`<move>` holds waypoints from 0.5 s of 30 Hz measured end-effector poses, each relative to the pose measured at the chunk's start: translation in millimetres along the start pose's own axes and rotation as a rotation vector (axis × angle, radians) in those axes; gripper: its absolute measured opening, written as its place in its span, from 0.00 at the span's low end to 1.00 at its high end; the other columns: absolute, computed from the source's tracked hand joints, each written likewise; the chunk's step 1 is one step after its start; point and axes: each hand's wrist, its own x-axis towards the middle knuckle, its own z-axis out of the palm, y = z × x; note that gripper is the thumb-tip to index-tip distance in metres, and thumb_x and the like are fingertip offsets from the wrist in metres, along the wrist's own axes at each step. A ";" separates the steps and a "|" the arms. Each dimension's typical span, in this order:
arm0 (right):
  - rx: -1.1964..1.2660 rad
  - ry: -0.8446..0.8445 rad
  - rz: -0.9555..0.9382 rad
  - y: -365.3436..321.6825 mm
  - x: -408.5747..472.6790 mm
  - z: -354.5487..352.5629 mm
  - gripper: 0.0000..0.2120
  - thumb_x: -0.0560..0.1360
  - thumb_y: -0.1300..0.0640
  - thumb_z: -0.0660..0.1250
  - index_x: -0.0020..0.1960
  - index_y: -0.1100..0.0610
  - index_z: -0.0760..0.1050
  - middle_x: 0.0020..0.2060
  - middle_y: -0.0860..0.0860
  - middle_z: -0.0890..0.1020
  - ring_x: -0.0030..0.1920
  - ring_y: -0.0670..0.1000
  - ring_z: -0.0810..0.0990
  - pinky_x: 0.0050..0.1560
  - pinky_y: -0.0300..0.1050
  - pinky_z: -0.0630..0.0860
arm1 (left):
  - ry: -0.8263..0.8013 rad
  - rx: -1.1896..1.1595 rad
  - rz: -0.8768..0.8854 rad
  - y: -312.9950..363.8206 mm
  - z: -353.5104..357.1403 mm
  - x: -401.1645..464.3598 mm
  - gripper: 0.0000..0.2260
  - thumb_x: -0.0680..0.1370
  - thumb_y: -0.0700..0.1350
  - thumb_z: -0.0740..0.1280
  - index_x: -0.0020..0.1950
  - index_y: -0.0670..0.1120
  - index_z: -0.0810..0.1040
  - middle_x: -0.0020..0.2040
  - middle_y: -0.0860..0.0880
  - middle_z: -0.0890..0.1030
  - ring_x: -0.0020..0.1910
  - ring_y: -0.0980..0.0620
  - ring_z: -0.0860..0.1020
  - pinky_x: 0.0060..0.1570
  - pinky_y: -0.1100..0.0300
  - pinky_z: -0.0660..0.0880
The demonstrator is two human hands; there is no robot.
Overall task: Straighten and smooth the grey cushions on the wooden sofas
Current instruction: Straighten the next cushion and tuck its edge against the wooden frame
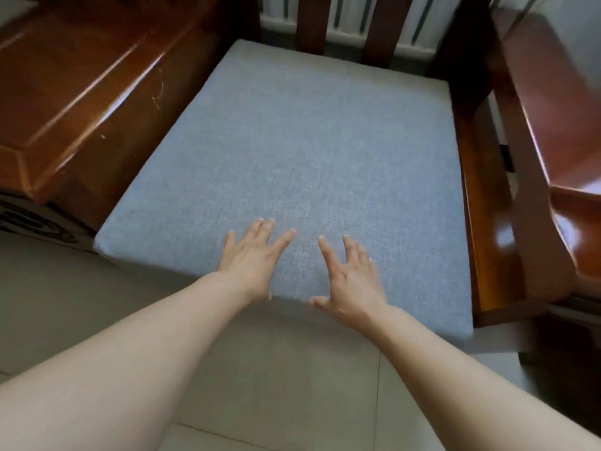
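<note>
grey cushion (292,151) flat, square on seat | hands (302,271) spread over front edge

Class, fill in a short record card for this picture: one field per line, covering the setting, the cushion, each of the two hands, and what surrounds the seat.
setting: wooden sofa seat seen from above, tiled floor in front
cushion: grey cushion, lying flat in the seat frame, surface looks smooth
left hand: left hand, fingers straight and spread, over the cushion's front part
right hand: right hand, fingers spread, slightly bent, near the front edge
armrests: glossy wooden armrest on the right side, another on the left
backrest: upright wooden slats
</note>
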 end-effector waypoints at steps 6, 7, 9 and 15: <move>0.050 0.001 0.051 -15.6 -44.0 -73.5 0.45 0.74 0.44 0.68 0.77 0.45 0.39 0.76 0.59 0.43 0.76 0.59 0.41 0.75 0.55 0.45 | 0.026 -0.022 -0.006 1.6 -70.9 -48.6 0.46 0.73 0.51 0.71 0.78 0.53 0.40 0.78 0.49 0.45 0.77 0.48 0.42 0.72 0.41 0.48; 0.052 0.004 0.061 -18.3 -50.7 -85.4 0.44 0.74 0.43 0.67 0.77 0.45 0.39 0.76 0.58 0.43 0.76 0.58 0.40 0.75 0.54 0.45 | 0.031 -0.024 -0.010 0.9 -82.9 -56.7 0.45 0.74 0.52 0.71 0.78 0.52 0.41 0.78 0.49 0.45 0.77 0.49 0.42 0.72 0.41 0.48; 0.065 0.020 0.084 -25.0 -66.3 -109.0 0.43 0.75 0.44 0.67 0.77 0.45 0.40 0.76 0.58 0.44 0.76 0.58 0.40 0.75 0.54 0.44 | 0.042 -0.040 -0.020 -0.2 -107.0 -74.3 0.44 0.74 0.53 0.70 0.78 0.51 0.42 0.79 0.49 0.45 0.77 0.49 0.43 0.72 0.41 0.48; 0.088 0.083 0.119 -50.0 -122.5 -173.7 0.42 0.76 0.46 0.66 0.78 0.46 0.40 0.77 0.56 0.44 0.76 0.58 0.41 0.74 0.54 0.45 | 0.101 -0.115 -0.019 0.3 -171.8 -136.6 0.45 0.74 0.56 0.70 0.78 0.52 0.42 0.79 0.50 0.45 0.77 0.49 0.43 0.72 0.42 0.48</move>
